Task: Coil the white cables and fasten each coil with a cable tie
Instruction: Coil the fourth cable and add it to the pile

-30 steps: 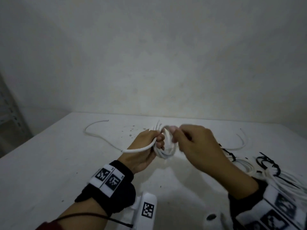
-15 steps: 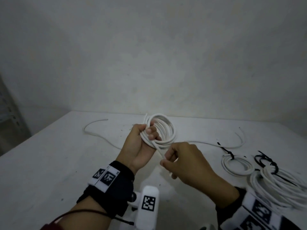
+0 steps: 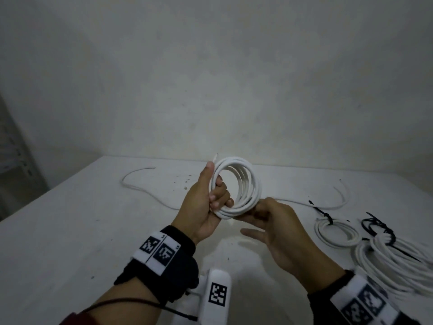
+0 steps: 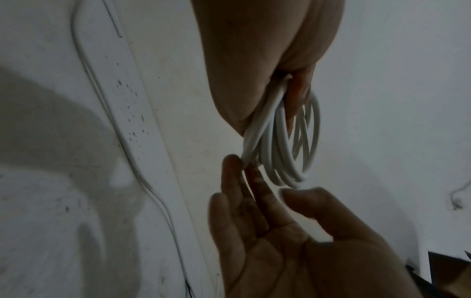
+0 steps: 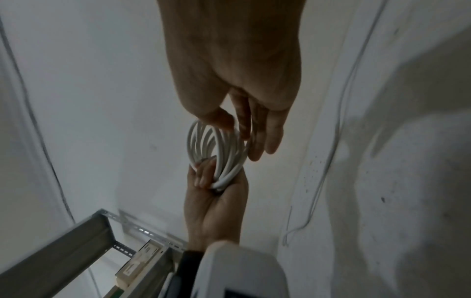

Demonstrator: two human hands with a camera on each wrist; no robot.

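Note:
A coil of white cable [image 3: 236, 184] stands upright above the table, several turns wide. My left hand [image 3: 212, 191] grips its left side, thumb up along the outer edge and fingers curled through the ring. My right hand [image 3: 257, 207] pinches the coil's lower right edge between thumb and fingers. In the left wrist view the coil [image 4: 280, 145] hangs below my left hand [image 4: 267, 90], with my right hand [image 4: 267, 191] at its underside. The right wrist view shows my right hand [image 5: 237, 131] with the thumb on one side of the coil [image 5: 219, 145] and the fingers on the other, and my left hand [image 5: 211, 181] beneath.
A loose white cable [image 3: 150, 195] snakes across the white table [image 3: 70, 231] behind my hands. At the right lie a small tied coil [image 3: 337, 233] and larger coils [image 3: 398, 261] with black ties [image 3: 377, 226]. A metal shelf [image 3: 14, 172] stands at the left.
The left hand has turned the coil from edge-on to face me and raised it. The right hand dropped below the coil with the tail, then came back up to its lower right edge.

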